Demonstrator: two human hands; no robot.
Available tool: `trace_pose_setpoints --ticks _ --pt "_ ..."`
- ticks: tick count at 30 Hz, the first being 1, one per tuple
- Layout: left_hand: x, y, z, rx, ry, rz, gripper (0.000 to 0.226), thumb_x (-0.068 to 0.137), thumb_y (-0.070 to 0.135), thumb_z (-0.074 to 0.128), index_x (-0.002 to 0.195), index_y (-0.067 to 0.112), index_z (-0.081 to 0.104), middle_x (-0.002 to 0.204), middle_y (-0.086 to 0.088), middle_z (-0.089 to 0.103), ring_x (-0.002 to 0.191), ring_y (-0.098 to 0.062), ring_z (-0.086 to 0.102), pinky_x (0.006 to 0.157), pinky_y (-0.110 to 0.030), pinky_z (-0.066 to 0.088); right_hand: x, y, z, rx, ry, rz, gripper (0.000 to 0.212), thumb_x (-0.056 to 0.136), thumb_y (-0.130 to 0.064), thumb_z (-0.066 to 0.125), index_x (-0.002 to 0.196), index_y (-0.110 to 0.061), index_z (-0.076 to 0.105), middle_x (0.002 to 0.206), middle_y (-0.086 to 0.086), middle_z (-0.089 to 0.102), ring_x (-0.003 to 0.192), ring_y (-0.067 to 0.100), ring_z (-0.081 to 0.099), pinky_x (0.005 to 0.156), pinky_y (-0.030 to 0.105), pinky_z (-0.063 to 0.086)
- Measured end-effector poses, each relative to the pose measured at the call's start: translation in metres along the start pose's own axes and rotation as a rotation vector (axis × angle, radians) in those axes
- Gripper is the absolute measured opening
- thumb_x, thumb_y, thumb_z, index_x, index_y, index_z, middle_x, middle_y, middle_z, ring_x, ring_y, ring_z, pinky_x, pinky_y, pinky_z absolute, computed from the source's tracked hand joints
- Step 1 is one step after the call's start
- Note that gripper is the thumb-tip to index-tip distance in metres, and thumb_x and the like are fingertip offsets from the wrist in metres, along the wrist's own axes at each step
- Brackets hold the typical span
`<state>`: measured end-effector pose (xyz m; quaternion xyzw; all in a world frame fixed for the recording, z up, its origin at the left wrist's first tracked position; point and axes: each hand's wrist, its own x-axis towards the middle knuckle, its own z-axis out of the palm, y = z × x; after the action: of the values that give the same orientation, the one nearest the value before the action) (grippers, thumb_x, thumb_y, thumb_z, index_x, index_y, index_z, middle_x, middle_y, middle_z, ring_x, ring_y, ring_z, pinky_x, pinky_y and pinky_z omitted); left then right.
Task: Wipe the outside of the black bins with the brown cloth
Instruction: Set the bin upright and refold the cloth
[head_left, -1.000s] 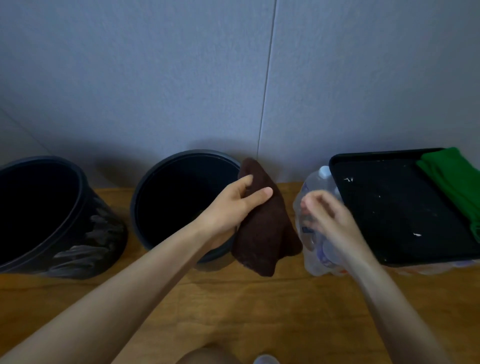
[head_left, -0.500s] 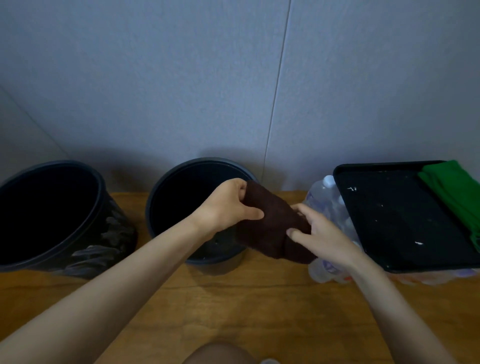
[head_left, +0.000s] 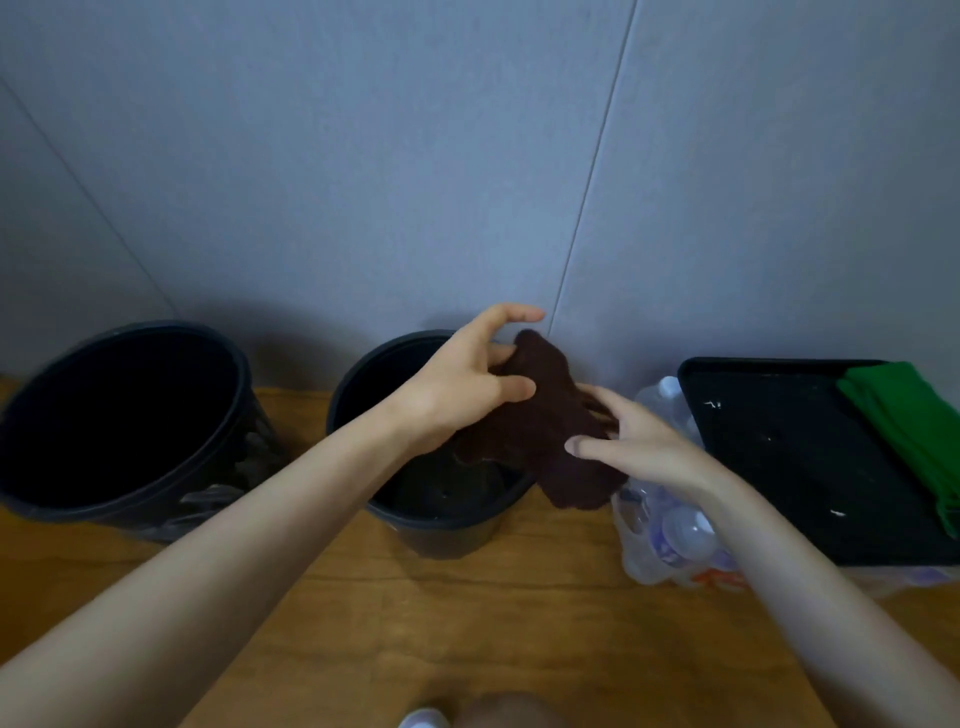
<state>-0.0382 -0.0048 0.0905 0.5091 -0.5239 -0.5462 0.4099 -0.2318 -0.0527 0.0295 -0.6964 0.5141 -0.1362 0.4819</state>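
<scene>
We look down from head height at two bare forearms reaching away from us over a wooden surface (head_left: 467, 634) toward a grey panelled wall (head_left: 363, 182); both hands meet on a brown cloth (head_left: 540, 426), which hangs in the air rather than lying on anything. The left hand (head_left: 457, 395) pinches the cloth's far, upper end between thumb and curled fingers, while its forefinger (head_left: 514, 314) sticks out straight and touches nothing; the right hand (head_left: 649, 452) grasps the near, lower part, thumb laid across the front and the other fingers tucked behind the fabric.

The cloth's long axis slants from far left down to near right; its lower end droops just past the right rim of the smaller black bin (head_left: 452, 540), and the rest hovers over that bin's open mouth. It does not seem to touch the bin. The outer wall to be wiped lies below and nearer to us than the fingers; the left hand sits directly above the bin and is the closer of the two, so we judge it the likelier hand to carry the cloth down. The larger black bin (head_left: 119, 415) stands well apart on the left.

On the right, a black tray (head_left: 779, 467) holds a folded green cloth (head_left: 904, 415) at its far right corner; the tray rests on a pack of plastic bottles (head_left: 670, 535), just beside the right wrist.
</scene>
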Motion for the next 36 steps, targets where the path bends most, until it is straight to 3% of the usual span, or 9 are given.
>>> trace_pose_setpoints --ticks 3,6,8,12,17,21,26,31,36 --pt "-0.002 0.014 0.001 -0.165 -0.003 0.009 0.053 0.085 -0.016 0.046 0.122 0.022 0.050 0.084 -0.013 0.065 0.076 -0.026 0.065 0.073 -0.034 0.054 0.000 0.005 0.018 0.435 -0.012 0.249 0.088 0.068 -0.048 0.072 0.142 -0.023 0.033 0.139 0.004 0.048 0.121 0.022 0.051 0.101 0.040 0.043" --pt "-0.002 0.025 -0.002 -0.354 0.036 0.007 0.051 0.086 -0.016 0.043 0.123 0.018 0.052 0.083 -0.014 0.061 0.075 -0.023 0.062 0.071 -0.029 0.054 -0.001 0.011 0.026 0.884 -0.140 0.326 0.087 0.070 -0.051 0.062 0.145 -0.024 0.027 0.139 0.013 0.046 0.122 0.029 0.050 0.107 0.049 0.031" --pt "-0.004 0.029 -0.008 -0.491 0.060 -0.018 0.049 0.088 -0.013 0.042 0.126 0.016 0.051 0.084 -0.014 0.061 0.071 -0.020 0.063 0.066 -0.027 0.056 -0.002 0.013 0.028 1.006 -0.143 0.281 0.082 0.074 -0.054 0.052 0.146 -0.024 0.025 0.139 0.012 0.047 0.125 0.027 0.047 0.111 0.054 0.020" --pt "-0.008 0.036 -0.011 -0.627 0.043 -0.050 0.047 0.090 -0.009 0.040 0.131 0.012 0.046 0.087 -0.011 0.063 0.062 -0.013 0.067 0.061 -0.024 0.056 0.001 0.007 0.035 1.178 -0.193 0.271 0.079 0.077 -0.065 0.044 0.142 -0.020 0.035 0.135 0.015 0.053 0.126 0.028 0.047 0.114 0.046 0.023" --pt "-0.010 0.039 -0.011 -0.622 0.004 -0.050 0.048 0.090 -0.007 0.041 0.132 0.015 0.045 0.087 -0.009 0.066 0.064 -0.013 0.066 0.063 -0.024 0.056 0.004 -0.021 0.042 1.508 -0.175 0.170 0.047 0.089 -0.033 0.045 0.131 -0.013 0.051 0.127 0.017 0.060 0.120 0.036 0.053 0.108 0.049 0.035" --pt "-0.013 0.031 -0.027 -0.511 0.063 -0.040 0.054 0.088 -0.011 0.039 0.131 0.021 0.046 0.061 -0.002 0.067 0.058 -0.012 0.065 0.058 -0.021 0.055 0.003 -0.025 0.035 1.474 -0.083 0.093 0.038 0.090 -0.022 0.048 0.121 -0.005 0.061 0.125 0.017 0.061 0.112 0.031 0.061 0.099 0.042 0.047" --pt "-0.014 0.004 -0.045 -0.322 0.129 -0.055 0.060 0.081 -0.020 0.040 0.123 0.020 0.054 0.082 -0.002 0.073 0.079 -0.015 0.069 0.071 -0.021 0.055 0.008 -0.023 0.012 1.222 0.014 0.057 0.055 0.077 -0.010 0.063 0.130 -0.004 0.051 0.124 0.014 0.062 0.108 0.024 0.064 0.079 0.030 0.057" --pt "-0.014 -0.014 -0.052 -0.281 0.215 -0.081 0.049 0.079 -0.019 0.043 0.110 0.014 0.059 0.078 0.006 0.073 0.079 -0.009 0.068 0.070 -0.018 0.053 0.020 -0.031 0.000 0.911 0.147 0.069 0.100 0.073 0.013 0.064 0.150 -0.021 0.010 0.148 0.017 0.034 0.126 0.027 0.048 0.089 0.037 0.048" --pt "-0.016 -0.027 -0.054 -0.194 0.363 -0.020 0.029 0.079 -0.009 0.062 0.094 0.016 0.063 0.070 0.005 0.074 0.071 -0.009 0.069 0.067 -0.020 0.057 0.028 -0.035 -0.006 0.496 0.298 0.020 0.115 0.066 0.002 0.078 0.149 -0.032 0.007 0.148 0.004 0.032 0.129 0.027 0.044 0.104 0.049 0.040"
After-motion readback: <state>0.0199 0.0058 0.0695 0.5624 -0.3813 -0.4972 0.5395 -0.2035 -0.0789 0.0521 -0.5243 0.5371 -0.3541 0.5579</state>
